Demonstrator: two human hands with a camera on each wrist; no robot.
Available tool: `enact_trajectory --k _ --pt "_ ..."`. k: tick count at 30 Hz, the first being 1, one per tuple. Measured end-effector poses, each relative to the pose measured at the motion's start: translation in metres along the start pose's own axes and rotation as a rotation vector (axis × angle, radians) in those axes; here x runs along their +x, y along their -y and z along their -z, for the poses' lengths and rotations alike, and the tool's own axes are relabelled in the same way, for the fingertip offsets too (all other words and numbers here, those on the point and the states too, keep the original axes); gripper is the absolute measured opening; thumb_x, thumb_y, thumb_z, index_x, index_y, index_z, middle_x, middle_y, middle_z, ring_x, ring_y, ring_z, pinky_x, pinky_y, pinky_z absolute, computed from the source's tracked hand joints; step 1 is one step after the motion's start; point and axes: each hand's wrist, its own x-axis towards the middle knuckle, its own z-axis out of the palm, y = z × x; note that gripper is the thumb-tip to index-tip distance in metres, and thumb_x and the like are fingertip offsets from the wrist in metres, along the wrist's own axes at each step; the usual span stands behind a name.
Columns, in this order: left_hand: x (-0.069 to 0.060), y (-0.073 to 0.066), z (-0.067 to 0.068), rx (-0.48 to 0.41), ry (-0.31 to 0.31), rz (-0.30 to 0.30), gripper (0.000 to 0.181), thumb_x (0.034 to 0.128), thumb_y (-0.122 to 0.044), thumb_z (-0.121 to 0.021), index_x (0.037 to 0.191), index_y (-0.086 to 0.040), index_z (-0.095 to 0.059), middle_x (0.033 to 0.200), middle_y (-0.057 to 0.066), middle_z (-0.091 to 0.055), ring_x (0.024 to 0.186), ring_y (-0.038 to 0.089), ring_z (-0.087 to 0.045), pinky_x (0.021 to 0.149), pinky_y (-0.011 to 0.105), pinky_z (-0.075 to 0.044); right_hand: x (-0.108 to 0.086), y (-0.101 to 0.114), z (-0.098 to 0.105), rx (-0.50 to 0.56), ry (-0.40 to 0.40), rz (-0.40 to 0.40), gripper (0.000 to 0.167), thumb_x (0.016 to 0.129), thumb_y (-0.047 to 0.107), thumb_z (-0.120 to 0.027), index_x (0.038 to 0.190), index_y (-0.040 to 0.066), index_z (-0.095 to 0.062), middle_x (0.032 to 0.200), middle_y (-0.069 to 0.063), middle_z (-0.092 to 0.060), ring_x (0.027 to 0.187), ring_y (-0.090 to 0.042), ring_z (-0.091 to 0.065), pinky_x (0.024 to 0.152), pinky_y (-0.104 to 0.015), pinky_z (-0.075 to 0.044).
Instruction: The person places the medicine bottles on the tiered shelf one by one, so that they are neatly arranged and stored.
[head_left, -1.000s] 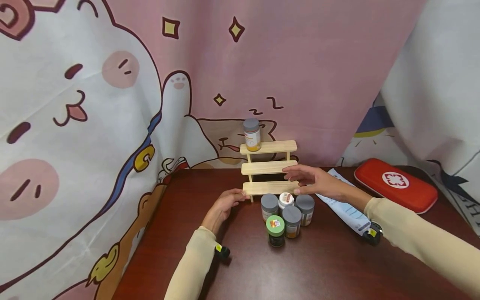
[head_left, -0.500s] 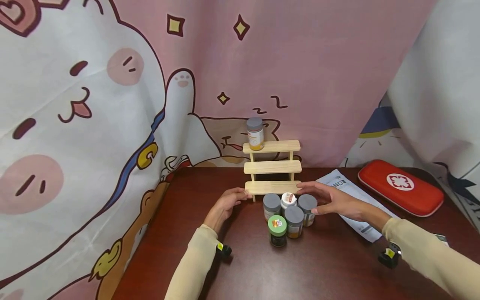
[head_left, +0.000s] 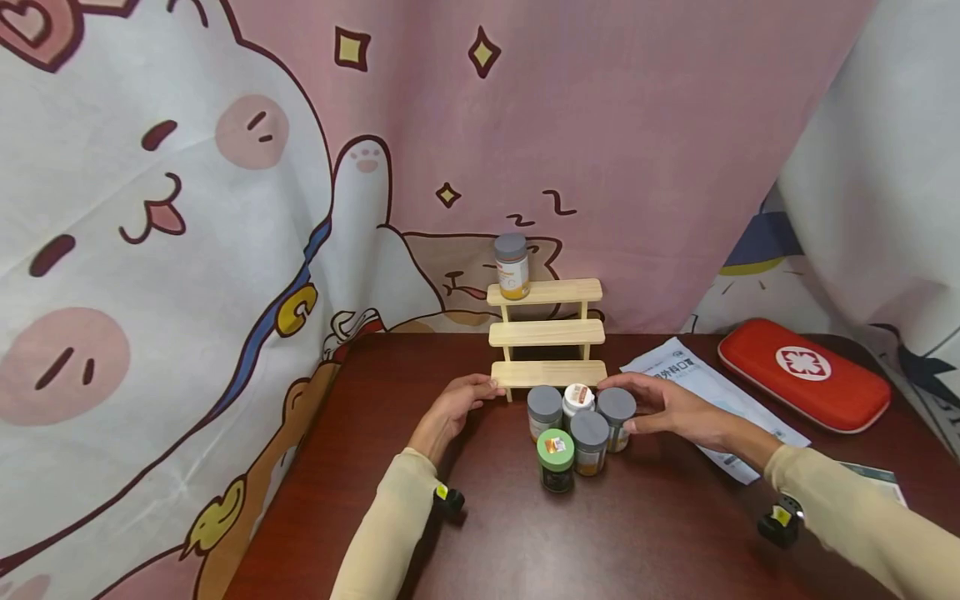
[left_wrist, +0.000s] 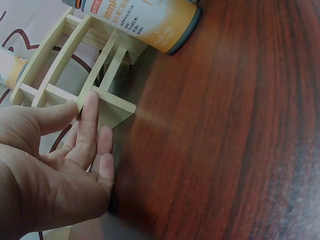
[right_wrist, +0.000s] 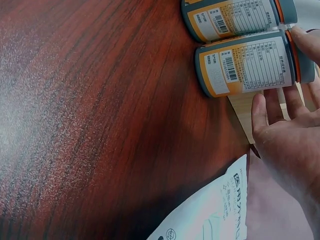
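Note:
A three-tier wooden shelf (head_left: 547, 373) stands at the back of the table, a grey-lidded jar (head_left: 513, 268) on its top tier's left end. My left hand (head_left: 450, 412) pinches the left end of the lowest board between thumb and finger, as the left wrist view (left_wrist: 60, 165) also shows. Before the shelf several jars stand grouped: grey-lidded ones, a white-capped bottle (head_left: 578, 398) and a green-lidded jar (head_left: 556, 454). My right hand (head_left: 682, 410) holds the rightmost grey-lidded jar (head_left: 617, 412), thumb at its lid and fingers behind it; the right wrist view shows this jar (right_wrist: 250, 65) upright beside another.
To the right on the table (head_left: 510, 533) lie a white printed packet (head_left: 712, 400) and a red case (head_left: 802, 375) with a white emblem. A flat card (head_left: 873, 479) shows partly behind the right sleeve. A pink and white printed cloth (head_left: 637, 150) hangs behind the shelf.
My right hand has moved from above the lowest board's right end down to the rightmost jar, its fingers now around it. The left hand has stayed at the shelf.

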Motion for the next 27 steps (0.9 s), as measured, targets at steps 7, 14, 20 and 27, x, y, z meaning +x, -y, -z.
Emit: enact_trajectory --k 7,14,20,27 --pt "0.002 0.001 -0.001 0.001 0.001 -0.007 0.027 0.1061 -0.023 -0.064 0.123 -0.002 -0.066 0.11 0.006 -0.083 0.124 0.036 -0.066 0.106 0.043 -0.042 0.001 0.001 0.0 -0.007 -0.016 -0.024 0.065 0.095 0.013 -0.077 0.154 0.012 -0.048 0.148 -0.006 -0.06 0.127 -0.005 -0.062 0.101 -0.025 -0.053" --pt "0.002 0.001 0.0 -0.005 0.005 -0.006 0.026 0.1061 -0.022 -0.064 0.123 -0.003 -0.066 0.106 0.002 -0.083 0.125 0.037 -0.065 0.105 0.043 -0.041 0.002 0.004 0.005 -0.028 -0.016 -0.032 0.064 0.095 0.014 -0.078 0.152 0.01 -0.05 0.146 -0.011 -0.062 0.125 -0.009 -0.065 0.101 -0.026 -0.054" --pt "0.002 0.001 0.001 0.001 0.015 -0.01 0.027 0.1064 -0.022 -0.063 0.123 -0.001 -0.067 0.106 0.004 -0.083 0.126 0.036 -0.066 0.107 0.045 -0.041 0.0 0.01 0.011 -0.095 -0.048 -0.054 0.064 0.094 0.018 -0.08 0.151 0.011 -0.053 0.147 -0.011 -0.062 0.126 -0.011 -0.064 0.103 -0.026 -0.051" --pt "0.002 0.001 0.003 0.0 0.024 -0.013 0.027 0.1065 -0.022 -0.063 0.123 -0.001 -0.067 0.108 0.006 -0.083 0.126 0.037 -0.066 0.108 0.046 -0.041 0.001 0.026 0.018 -0.163 -0.059 -0.094 0.066 0.094 0.024 -0.081 0.153 0.014 -0.052 0.15 -0.007 -0.06 0.129 -0.01 -0.062 0.108 -0.04 -0.048"
